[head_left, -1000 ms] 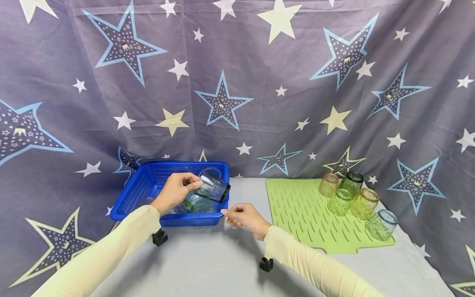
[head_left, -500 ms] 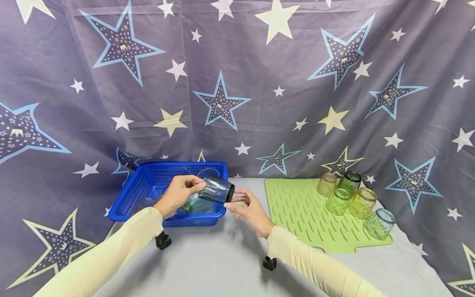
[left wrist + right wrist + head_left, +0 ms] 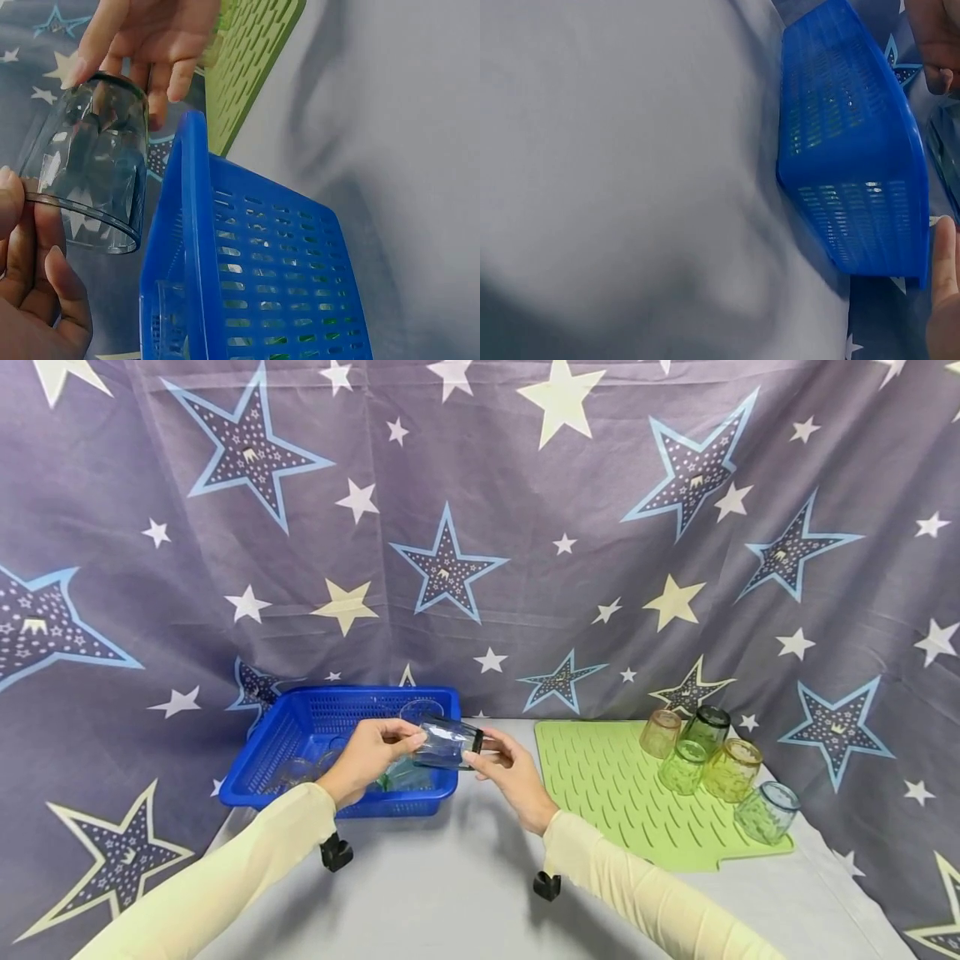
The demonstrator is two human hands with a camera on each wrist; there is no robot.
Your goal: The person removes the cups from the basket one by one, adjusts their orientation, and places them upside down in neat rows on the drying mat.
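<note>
A smoky blue-grey drinking glass (image 3: 447, 744) lies on its side in the air over the right part of the blue basket (image 3: 270, 727). My left hand (image 3: 369, 755) pinches its rim between thumb and fingers. At the dark base end, my right hand (image 3: 512, 774) grips the glass with thumb and fingertips. In the left wrist view the glass (image 3: 94, 161) is see-through, its rim toward the left hand (image 3: 37, 277) and its base by the right hand (image 3: 154, 45). More clear and greenish glasses (image 3: 408, 774) sit inside the basket, partly hidden by the hands.
A light green drying mat (image 3: 600, 793) lies to the right on the pale table (image 3: 420, 893). Several coloured glasses stand upside down along its right side, among them a yellow glass (image 3: 734, 770) and a light blue glass (image 3: 768, 812). A starred curtain (image 3: 480, 527) hangs behind.
My right hand has risen from beside the basket and taken hold of the glass's base. The glass and my left hand have shifted slightly right, and the glass is tipped nearer to level.
</note>
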